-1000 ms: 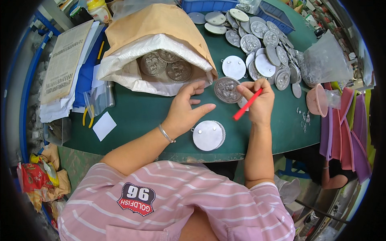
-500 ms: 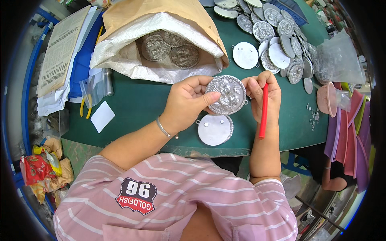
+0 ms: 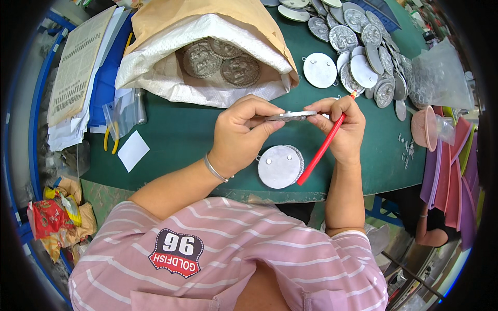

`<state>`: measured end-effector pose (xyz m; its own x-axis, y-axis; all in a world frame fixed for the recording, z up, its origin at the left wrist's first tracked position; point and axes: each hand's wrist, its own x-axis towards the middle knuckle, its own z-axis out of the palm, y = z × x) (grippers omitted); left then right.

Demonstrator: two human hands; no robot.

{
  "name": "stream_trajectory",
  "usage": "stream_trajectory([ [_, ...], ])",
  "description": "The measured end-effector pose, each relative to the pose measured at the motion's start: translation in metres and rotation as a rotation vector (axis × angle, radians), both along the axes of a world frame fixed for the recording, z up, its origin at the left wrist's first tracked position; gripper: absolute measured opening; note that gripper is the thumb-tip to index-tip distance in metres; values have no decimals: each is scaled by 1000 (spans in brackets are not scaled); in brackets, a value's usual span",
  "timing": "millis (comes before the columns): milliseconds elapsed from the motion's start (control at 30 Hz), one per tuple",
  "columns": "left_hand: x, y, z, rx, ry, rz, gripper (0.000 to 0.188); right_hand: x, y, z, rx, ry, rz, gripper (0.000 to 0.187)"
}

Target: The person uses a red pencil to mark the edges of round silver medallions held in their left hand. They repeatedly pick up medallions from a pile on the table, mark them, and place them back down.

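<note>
A round silver-grey metal medallion (image 3: 293,116) is turned nearly edge-on above the table. My left hand (image 3: 244,127) pinches its left edge between thumb and fingers. At its right edge, the thumb and a fingertip of my right hand (image 3: 342,122) grip it too. A slim red pen (image 3: 322,149) is tucked in the fingers of my right hand, slanting with its narrow tip up and away from me. Beneath my hands, near the table's front edge, a small stack of medallions (image 3: 279,167) lies with a flat, pale back uppermost, showing two small studs and a side loop.
An open woven sack (image 3: 155,78) at the back left holds several medallions. More medallions (image 3: 358,52) are heaped at the back right, beside a clear plastic bag (image 3: 441,72) and a pink cup (image 3: 424,128). Papers (image 3: 78,67), yellow-handled pliers (image 3: 110,140) and a white slip (image 3: 133,150) lie left.
The medallion has tipped from face-up to nearly edge-on, with both hands now at its edges. The red pen has swung from near upright to a slant, its lower end moving left.
</note>
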<state>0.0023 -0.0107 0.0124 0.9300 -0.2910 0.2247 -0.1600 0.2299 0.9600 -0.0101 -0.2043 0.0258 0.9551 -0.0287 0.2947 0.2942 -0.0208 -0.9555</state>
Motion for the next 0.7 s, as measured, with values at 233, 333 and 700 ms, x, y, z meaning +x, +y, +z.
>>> stream_trajectory([
  [233, 0, -2, -4, -25, 149, -56, 22, 2, 1, -3, -159, -247, -34, 38],
  [333, 0, -2, 0, 62, 105, -65, 22, 2, 3, -2, -170, -246, -22, 37],
  [700, -2, -2, 1, 289, -16, -18, 13, -5, 11, 3, -98, -143, -282, 17],
])
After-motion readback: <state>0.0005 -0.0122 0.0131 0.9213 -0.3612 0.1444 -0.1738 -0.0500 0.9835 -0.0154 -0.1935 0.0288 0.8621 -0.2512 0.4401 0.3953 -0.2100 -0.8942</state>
